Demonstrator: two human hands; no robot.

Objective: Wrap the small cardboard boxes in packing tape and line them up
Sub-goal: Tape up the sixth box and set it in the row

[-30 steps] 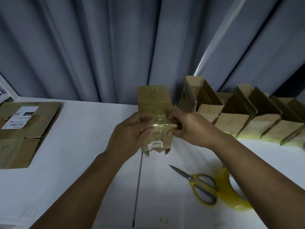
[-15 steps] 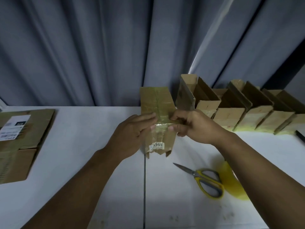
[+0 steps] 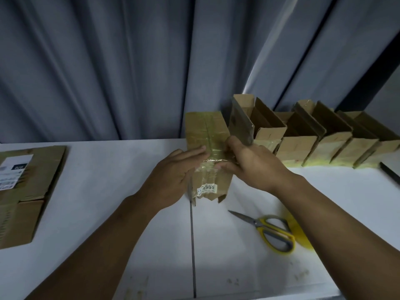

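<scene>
Cardboard box (image 3: 207,135): held at centre of the white surface (image 3: 108,191), standing on end, closed top toward the grey curtain (image 3: 108,61), open bottom flaps toward the person. Cannot tell whether the flaps touch the surface. Glossy tape (image 3: 213,163) runs around its middle, wrinkled between the two hands. A small white sticker (image 3: 206,189) reading "4995" sits low on the near face.

Left hand (image 3: 173,176): fingers straight and together, laid flat against the left part of the near face, tips on the tape band.

Right hand (image 3: 253,167): curled around the right edge of the box, thumb pressed on the tape, fingertips wrapped past the edge.

Row of boxes (image 3: 298,146): lined up along the back edge to the right, just beside the held box, tops open, yellowish tape around their lower parts.

Scissors (image 3: 270,230): yellow and grey handles, lying flat near the right forearm, blades pointing left toward the seam (image 3: 192,245) in the surface.

Yellow tape roll (image 3: 300,234): just right of the scissors, mostly hidden by the right forearm.

Flattened carton (image 3: 26,191): far left, well apart from the hands, with a white shipping label (image 3: 15,169) on it.
</scene>
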